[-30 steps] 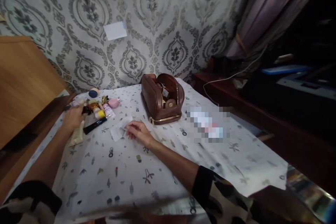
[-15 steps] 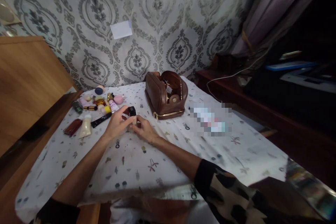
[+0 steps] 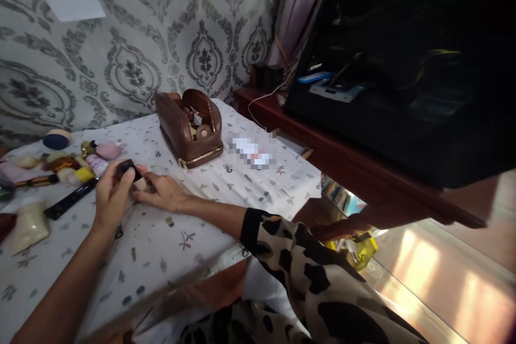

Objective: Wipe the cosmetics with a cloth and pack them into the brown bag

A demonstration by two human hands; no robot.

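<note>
Between my hands, over the patterned white cloth, is a small foundation bottle (image 3: 128, 164) with a black cap and a pale beige body. My left hand (image 3: 110, 193) is closed around its cap end, thumb pressed on the black part. The fingers of my right hand (image 3: 164, 192) pinch the lower, beige end. Just left of my left hand lies a long black tube (image 3: 70, 199). A brown leather makeup bag (image 3: 185, 129) stands behind my hands, unzipped, with small items showing inside.
Several cosmetics lie at the left, among them a cream tube (image 3: 31, 227), a pink sponge (image 3: 108, 150) and a round dark-lidded jar (image 3: 57, 139). A blurred-out item (image 3: 252, 151) rests right of the bag. A dark red stand (image 3: 298, 134) with a black screen (image 3: 403, 64) borders the right side.
My view has swung to the right, so the table things appear further left and more of the stand and floor shows. Both hands still hold the foundation bottle.
</note>
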